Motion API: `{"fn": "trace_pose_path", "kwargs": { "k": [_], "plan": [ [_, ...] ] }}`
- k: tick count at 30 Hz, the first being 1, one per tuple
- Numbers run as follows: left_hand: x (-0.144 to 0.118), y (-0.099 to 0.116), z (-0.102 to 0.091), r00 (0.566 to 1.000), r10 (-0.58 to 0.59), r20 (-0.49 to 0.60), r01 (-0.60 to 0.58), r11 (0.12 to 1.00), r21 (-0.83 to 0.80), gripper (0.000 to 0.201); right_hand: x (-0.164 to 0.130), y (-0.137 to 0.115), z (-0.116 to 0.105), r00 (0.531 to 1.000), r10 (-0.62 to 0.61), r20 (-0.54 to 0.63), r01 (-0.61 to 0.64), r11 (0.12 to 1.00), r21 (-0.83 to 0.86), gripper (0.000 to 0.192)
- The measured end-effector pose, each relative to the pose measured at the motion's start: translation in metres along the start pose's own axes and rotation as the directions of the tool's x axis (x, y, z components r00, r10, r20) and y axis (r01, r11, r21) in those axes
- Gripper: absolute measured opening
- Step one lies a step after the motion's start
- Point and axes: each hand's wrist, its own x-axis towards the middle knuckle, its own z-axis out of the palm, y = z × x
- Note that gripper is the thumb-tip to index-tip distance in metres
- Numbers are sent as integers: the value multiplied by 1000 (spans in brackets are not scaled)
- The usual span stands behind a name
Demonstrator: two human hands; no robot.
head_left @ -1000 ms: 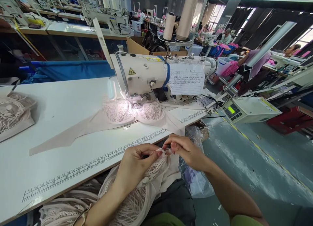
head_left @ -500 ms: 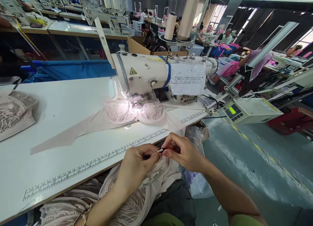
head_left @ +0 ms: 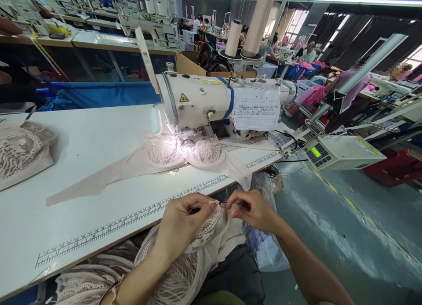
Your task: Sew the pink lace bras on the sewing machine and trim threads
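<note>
Fingers of left hand (head_left: 184,221) and right hand (head_left: 252,210) pinch the edge of a lace bra cup (head_left: 206,228) held in the lap below the tabletop (head_left: 82,155) edge, sewing machine (head_left: 211,103) beyond.

Open white tabletop (head_left: 82,147) left of the sewing machine (head_left: 204,103) (lace garment (head_left: 184,153) beneath its head).

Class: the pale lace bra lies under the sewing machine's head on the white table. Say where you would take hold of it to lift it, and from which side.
Probably the long flat wing of the lace bra, from the front-left table edge. It lies spread on bare white table, clear of the sewing machine, whereas the cups sit close under the machine's head.
</note>
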Motion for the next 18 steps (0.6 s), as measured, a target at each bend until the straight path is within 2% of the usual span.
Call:
{"fn": "trace_pose_path", "kwargs": {
  "k": [2, 3, 5, 8, 11, 15, 18],
  "plan": [
    [1, -2, -2, 1000, -26, -7, 25, 997, -66, 21, -4, 7, -1, 985, 82, 149, -62, 989, -136, 29],
    [2, -3, -3, 999, -41, -5, 40, 994, -104, 21, -5, 10, -2, 976, 127, 175, -94, 978, -185, 25],
    [4, -5, -5, 998, -69, 11, 70, 981, -178, 23, -7, 14, -3, 976, 173, 135, -140, 964, -224, 21],
    [4, -7, -6, 996, -86, 30, 90, 965, -246, 24, -5, 16, -5, 989, 129, 77, -112, 975, -190, 29],
    [2, -9, -4, 996, -81, 22, 84, 968, -237, 23, 0, 15, -2, 987, 77, 140, -49, 979, -199, 35],
    [1, -9, -6, 999, -50, 2, 49, 980, -194, 23, 5, 17, 3, 982, 98, 158, -62, 974, -218, 33],
    [6, -7, -16, 998, 22, -56, -27, 996, -84, 21, 2, 14, -6, 963, 41, 266, 16, 978, -208, 52]
  ]
}}
